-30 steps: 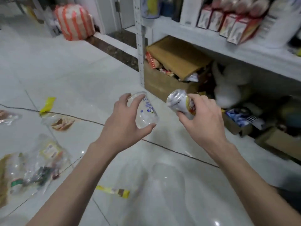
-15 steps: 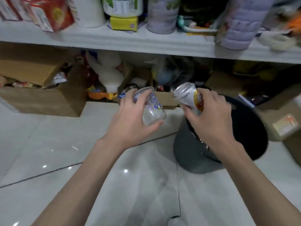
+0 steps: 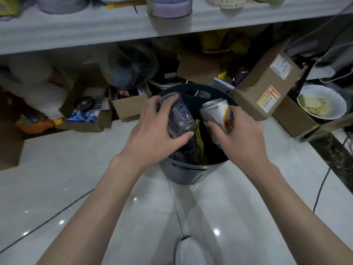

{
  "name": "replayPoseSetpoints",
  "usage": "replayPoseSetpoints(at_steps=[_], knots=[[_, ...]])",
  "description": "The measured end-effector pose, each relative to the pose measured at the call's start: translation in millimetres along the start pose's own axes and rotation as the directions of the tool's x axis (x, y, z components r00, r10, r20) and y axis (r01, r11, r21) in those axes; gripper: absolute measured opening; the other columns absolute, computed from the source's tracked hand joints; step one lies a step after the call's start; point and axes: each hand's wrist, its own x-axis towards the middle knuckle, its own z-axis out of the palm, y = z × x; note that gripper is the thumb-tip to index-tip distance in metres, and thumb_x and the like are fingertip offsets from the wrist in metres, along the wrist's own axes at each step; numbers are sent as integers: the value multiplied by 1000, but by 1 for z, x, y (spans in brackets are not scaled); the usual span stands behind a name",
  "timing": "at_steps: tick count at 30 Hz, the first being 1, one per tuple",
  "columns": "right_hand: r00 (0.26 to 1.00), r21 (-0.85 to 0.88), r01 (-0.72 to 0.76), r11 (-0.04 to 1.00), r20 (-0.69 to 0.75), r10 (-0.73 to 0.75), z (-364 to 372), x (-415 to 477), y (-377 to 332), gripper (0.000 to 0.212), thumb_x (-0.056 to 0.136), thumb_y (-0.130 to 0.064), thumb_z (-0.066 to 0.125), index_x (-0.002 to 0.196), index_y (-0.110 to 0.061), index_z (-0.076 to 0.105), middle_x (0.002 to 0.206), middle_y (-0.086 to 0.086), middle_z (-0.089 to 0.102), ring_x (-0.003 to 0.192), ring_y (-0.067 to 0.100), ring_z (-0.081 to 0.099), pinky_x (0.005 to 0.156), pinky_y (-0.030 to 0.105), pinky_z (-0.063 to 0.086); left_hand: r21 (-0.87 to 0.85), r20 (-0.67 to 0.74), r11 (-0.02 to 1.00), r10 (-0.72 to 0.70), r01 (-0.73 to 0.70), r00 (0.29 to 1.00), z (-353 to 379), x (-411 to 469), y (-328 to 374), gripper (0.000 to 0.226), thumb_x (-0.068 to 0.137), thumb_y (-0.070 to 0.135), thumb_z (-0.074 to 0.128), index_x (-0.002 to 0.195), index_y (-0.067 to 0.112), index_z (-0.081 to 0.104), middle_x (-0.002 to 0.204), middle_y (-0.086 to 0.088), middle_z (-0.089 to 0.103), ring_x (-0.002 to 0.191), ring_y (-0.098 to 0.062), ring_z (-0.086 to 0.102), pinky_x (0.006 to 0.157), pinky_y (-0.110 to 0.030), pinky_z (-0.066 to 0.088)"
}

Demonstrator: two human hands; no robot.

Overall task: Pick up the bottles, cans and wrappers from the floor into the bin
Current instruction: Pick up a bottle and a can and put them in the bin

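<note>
both arms extended; left hand [image 3: 150, 134] and right hand [image 3: 238, 136] fingers curled, gripping

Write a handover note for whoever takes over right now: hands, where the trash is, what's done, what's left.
Left hand: grips a clear plastic cup, held over the bin opening.
Right hand: grips a silver can, also over the opening, beside the cup.
Bin: on the floor in front of the shelf; a yellow wrapper and other trash lie inside.
Done: both items are at the bin.
Left: release both so they drop in. The rest of the floor is out of view, so check it for more litter.
</note>
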Motion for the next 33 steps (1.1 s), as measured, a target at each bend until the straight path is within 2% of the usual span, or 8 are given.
replayPoseSetpoints(at_steps=[5, 10, 19, 24, 26, 29, 33], knots=[[1000, 17, -15, 1000, -4, 15, 7, 1, 1, 63, 87, -64, 58, 133, -23, 52, 122, -4, 63, 114, 19, 57, 95, 37, 35, 31, 44, 999, -26, 25, 999, 2, 3, -5, 97, 70, 73, 65, 148, 40, 17, 154, 2, 19, 142, -20, 28, 110, -43, 39], [999, 22, 25, 999, -21, -25, 9, 8, -15, 54, 89, -60, 58, 130, -25, 54, 118, -5, 62, 112, 19, 57, 94, 39, 37, 101, -14, 994, -51, 52, 999, -12, -1, -21, 87, 79, 65, 61, 149, 32, 21, 152, 0, 23, 137, -22, 35, 106, -45, 42], [982, 102, 188, 977, -1, -189, 24, 3, -74, 52, 88, -54, 61, 130, -25, 54, 120, -4, 62, 113, 20, 55, 97, 42, 40, 173, -136, 974, -124, 147, 983, -41, -41, -58, 70, 91, 54, 54, 148, 23, 30, 149, -2, 30, 133, -22, 40, 104, -38, 41], [948, 139, 306, 942, 47, -315, 41, -10, -118, 52, 89, -52, 61, 132, -24, 53, 122, -2, 61, 114, 20, 55, 97, 38, 37, 210, -167, 953, -186, 220, 968, -63, -84, -94, 66, 90, 53, 56, 145, 21, 36, 145, -4, 35, 128, -23, 44, 104, -38, 43], [925, 163, 355, 921, 80, -371, 52, -20, -139, 53, 89, -51, 61, 133, -23, 52, 123, -1, 60, 114, 21, 53, 98, 39, 37, 220, -195, 935, -236, 277, 952, -79, -106, -111, 63, 90, 52, 56, 142, 24, 37, 145, -3, 35, 129, -22, 43, 104, -36, 42], [885, 204, 422, 883, 119, -450, 76, -41, -174, 52, 89, -51, 62, 130, -20, 54, 122, 2, 59, 112, 24, 53, 97, 40, 36, 227, -272, 893, -325, 389, 905, -107, -148, -139, 65, 90, 52, 55, 144, 22, 36, 146, -7, 37, 131, -27, 42, 105, -43, 41], [793, 281, 522, 805, 188, -580, 112, -80, -226, 51, 89, -51, 61, 131, -23, 53, 122, -2, 60, 113, 20, 53, 93, 32, 32, 236, -344, 800, -462, 552, 817, -135, -222, -172, 66, 91, 54, 52, 146, 21, 35, 147, -8, 35, 130, -27, 43, 103, -42, 43]])
